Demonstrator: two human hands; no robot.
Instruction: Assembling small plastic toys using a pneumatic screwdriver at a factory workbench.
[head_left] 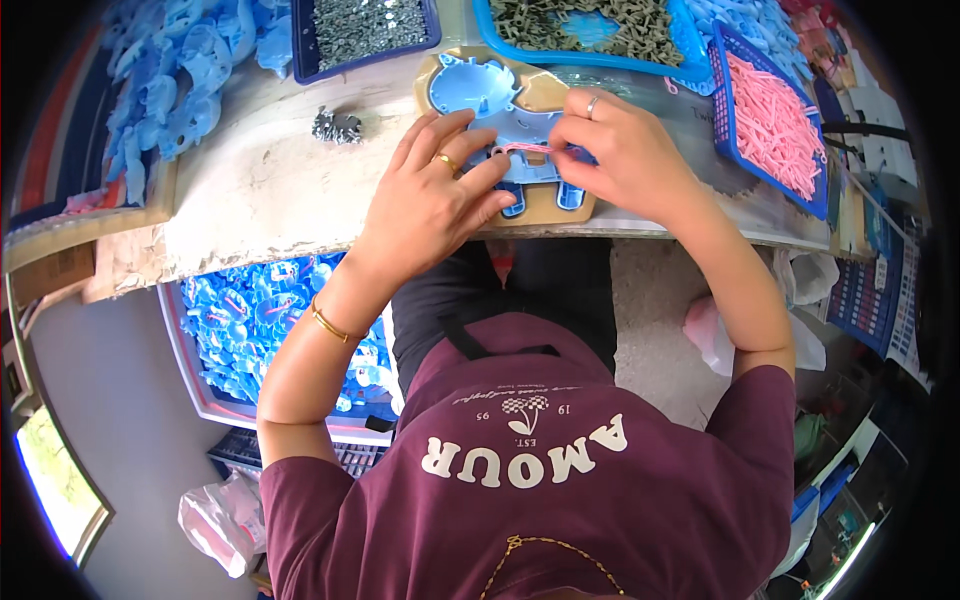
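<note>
A light-blue toy-like plastic shell (470, 88) lies hollow side up in a tan fixture (545, 90) at the table's front edge. A thin pink plastic strip (526, 148) stretches across the shell between my hands. My right hand (625, 150) pinches the strip's right end with bent fingers, partly hiding it. On the left side of the shell rests my left hand (430, 190), its fingers fanned apart. Its index fingertip is beside the strip's left end, and its thumb lies lower, over the shell's edge. Parts of the shell are covered by both hands.
Small silver screws (338, 126) lie loose left of the fixture. Behind stand a dark-blue bin (370, 64) of metal pieces and a turquoise tray (600, 62) of dark pieces. A blue basket (765, 188) holds pink strips. Blue shells (185, 80) pile left; a bin (190, 370) sits below.
</note>
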